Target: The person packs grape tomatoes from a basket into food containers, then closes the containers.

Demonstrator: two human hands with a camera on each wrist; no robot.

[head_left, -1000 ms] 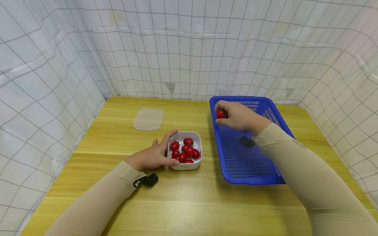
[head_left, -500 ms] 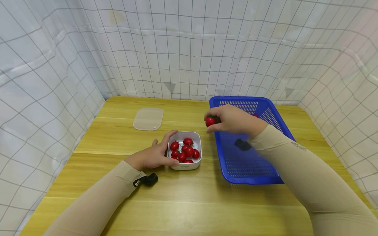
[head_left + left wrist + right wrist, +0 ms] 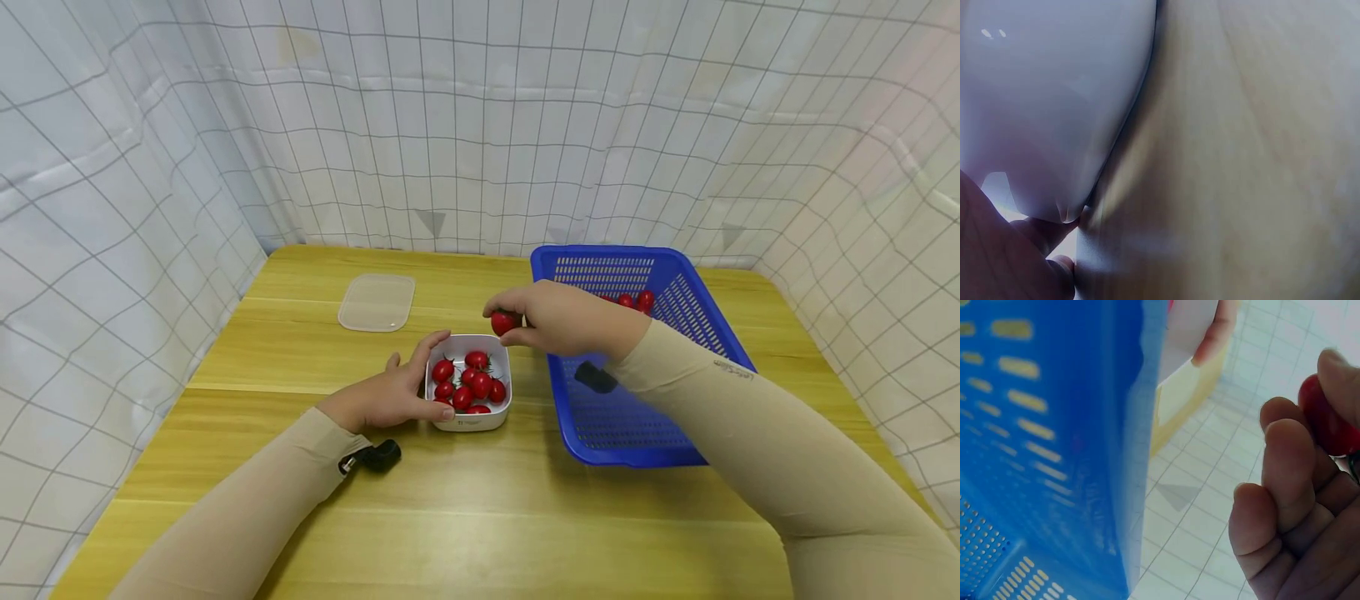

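Observation:
In the head view my left hand (image 3: 393, 398) holds the left side of a small white food container (image 3: 471, 424), thumb along the front and fingers at the back corner. Several red cherry tomatoes (image 3: 481, 385) with green stems lie inside it. My right hand (image 3: 558, 318) pinches one cherry tomato (image 3: 502, 322) between thumb and fingers, just behind and above the container's back right corner. The right wrist view shows this tomato (image 3: 1325, 419) at the fingertips. The container's smooth wall (image 3: 1054, 94) fills the upper left of the left wrist view.
A blue slotted plastic basket (image 3: 637, 457) stands on the right, partly under my right forearm, with a few cherry tomatoes (image 3: 645, 301) at its back. A translucent square lid (image 3: 377, 302) lies at the back left of the wooden table (image 3: 465, 525). Grid-patterned white curtains (image 3: 480, 125) surround the table.
My right hand has carried its cherry tomato leftward out of the basket toward the container, uncovering tomatoes at the basket's back. The left hand and container have stayed in place.

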